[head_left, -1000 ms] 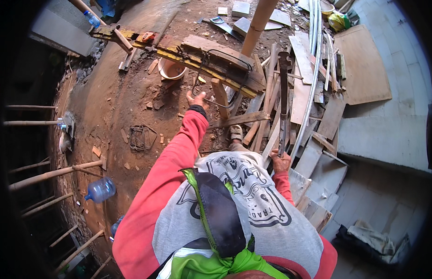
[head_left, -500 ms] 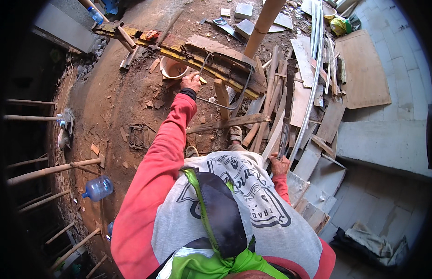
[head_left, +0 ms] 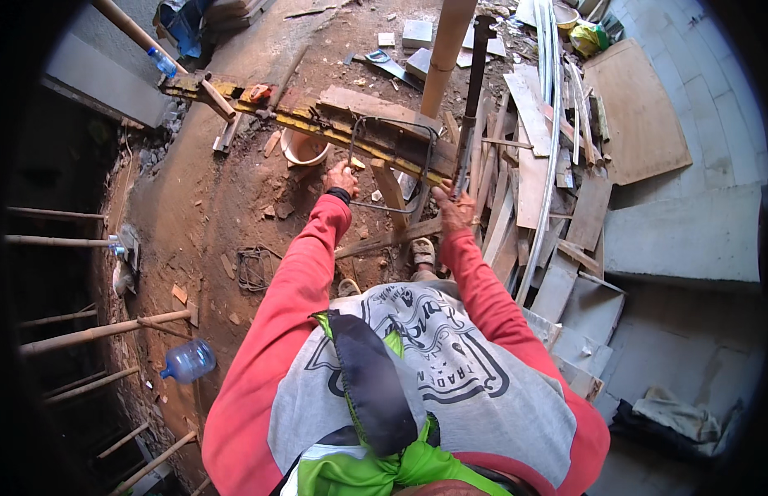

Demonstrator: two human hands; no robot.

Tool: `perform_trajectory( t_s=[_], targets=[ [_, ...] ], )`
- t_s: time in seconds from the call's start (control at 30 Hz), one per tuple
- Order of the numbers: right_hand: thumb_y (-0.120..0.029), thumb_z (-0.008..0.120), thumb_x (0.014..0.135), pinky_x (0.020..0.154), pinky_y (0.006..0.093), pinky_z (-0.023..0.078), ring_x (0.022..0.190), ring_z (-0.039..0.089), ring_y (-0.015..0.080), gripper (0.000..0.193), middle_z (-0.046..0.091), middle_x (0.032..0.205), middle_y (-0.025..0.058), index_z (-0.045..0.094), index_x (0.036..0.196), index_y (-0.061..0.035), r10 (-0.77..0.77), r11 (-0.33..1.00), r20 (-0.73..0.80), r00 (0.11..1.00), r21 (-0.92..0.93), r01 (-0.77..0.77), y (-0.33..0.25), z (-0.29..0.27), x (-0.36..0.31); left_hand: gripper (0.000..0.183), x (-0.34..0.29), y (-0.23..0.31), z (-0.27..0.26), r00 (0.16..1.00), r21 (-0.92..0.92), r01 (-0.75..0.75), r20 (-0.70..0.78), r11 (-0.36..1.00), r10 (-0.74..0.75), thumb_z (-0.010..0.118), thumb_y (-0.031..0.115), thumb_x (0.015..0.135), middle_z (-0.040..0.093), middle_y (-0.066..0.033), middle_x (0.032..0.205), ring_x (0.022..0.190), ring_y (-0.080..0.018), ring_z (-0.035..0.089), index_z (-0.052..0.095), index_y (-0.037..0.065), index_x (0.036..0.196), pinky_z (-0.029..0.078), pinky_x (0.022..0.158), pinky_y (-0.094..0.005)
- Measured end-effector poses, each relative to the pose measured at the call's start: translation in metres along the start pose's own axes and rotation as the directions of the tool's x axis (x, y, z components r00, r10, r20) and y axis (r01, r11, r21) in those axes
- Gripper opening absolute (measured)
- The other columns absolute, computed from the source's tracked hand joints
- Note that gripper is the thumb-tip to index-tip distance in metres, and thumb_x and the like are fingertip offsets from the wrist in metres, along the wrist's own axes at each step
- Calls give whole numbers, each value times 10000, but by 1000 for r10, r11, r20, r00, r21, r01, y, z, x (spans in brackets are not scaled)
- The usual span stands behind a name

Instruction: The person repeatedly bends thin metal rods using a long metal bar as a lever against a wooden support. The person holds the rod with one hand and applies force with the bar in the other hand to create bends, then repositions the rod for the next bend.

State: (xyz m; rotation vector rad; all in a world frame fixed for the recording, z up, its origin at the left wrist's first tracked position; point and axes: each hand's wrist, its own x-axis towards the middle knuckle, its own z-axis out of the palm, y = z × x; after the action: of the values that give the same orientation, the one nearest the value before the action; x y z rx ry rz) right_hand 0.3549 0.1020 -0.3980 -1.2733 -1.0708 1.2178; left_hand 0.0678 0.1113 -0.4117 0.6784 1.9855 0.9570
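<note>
My left hand (head_left: 341,180) is closed on one side of a bent steel rod (head_left: 432,157), shaped into a rough rectangle like a rebar stirrup. The rod lies across the near edge of a worn wooden beam with yellow sides (head_left: 363,142). In my right hand (head_left: 456,208) is the lower end of a long dark metal bar (head_left: 475,91), which stands nearly upright beside the beam's right end. Its far tip looks notched, like a bar bender. A pile of similar bent rods (head_left: 257,269) lies on the dirt to the left.
On the beam are a hammer (head_left: 284,81) and an orange tool (head_left: 258,93). A pale bucket (head_left: 305,150) sits behind my left hand. A bamboo pole (head_left: 446,58) rises beyond the beam. Scrap planks (head_left: 528,178) and long metal strips (head_left: 551,165) crowd the right. A handsaw (head_left: 392,68) lies farther off.
My right hand has swung from low at my right side up and left to the beam's right end, bringing the long bar with it. The left hand stays on the bent rod.
</note>
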Motion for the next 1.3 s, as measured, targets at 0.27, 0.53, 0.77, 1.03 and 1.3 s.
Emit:
perform_trajectory(
  t_s=[0.27, 0.53, 0.77, 1.03, 1.3],
  targets=[
    [-195, 765, 814, 564, 294, 452, 591, 546, 130, 197, 603, 709, 13, 627, 868, -66, 69, 980, -26, 997, 188, -63, 20, 72, 9, 293, 17, -9, -18, 895, 845, -117, -138, 522, 423, 606, 181, 843, 684, -88, 1071, 1055, -306, 640, 670, 176, 1128, 496, 898, -486],
    [-151, 748, 861, 443, 243, 461, 487, 534, 116, 158, 566, 619, 24, 628, 829, -55, 395, 752, -102, 913, 607, -257, -33, 90, 12, 426, 8, 143, 28, 430, 714, -698, 363, 50, 827, 611, 86, 800, 631, -62, 1209, 1203, -261, 550, 647, 182, 1214, 429, 1018, -429],
    [-237, 850, 791, 413, 226, 464, 497, 548, 85, 310, 611, 687, 16, 670, 926, -24, 455, 780, -157, 877, 545, -307, -25, 85, 16, 258, 50, 159, 62, 649, 562, -749, 519, 350, 556, 673, 47, 797, 668, -101, 1035, 1045, -314, 633, 688, 140, 1037, 507, 899, -391],
    [-157, 828, 810, 395, 233, 431, 474, 514, 99, 243, 566, 644, 17, 614, 818, -43, 446, 811, -234, 864, 513, -280, -28, 83, 29, 300, 68, 141, 57, 440, 306, -893, 435, 330, 785, 621, -40, 784, 683, -109, 999, 963, -318, 671, 705, 99, 1036, 528, 829, -378],
    [-149, 815, 817, 381, 222, 445, 471, 524, 95, 229, 595, 669, 32, 629, 860, -23, 544, 721, -226, 808, 617, -314, -10, 101, 20, 647, 68, 135, 47, 405, 502, -863, 627, 52, 665, 756, 69, 637, 588, -33, 1294, 1305, -276, 482, 636, 220, 1255, 360, 1110, -498]
  ],
)
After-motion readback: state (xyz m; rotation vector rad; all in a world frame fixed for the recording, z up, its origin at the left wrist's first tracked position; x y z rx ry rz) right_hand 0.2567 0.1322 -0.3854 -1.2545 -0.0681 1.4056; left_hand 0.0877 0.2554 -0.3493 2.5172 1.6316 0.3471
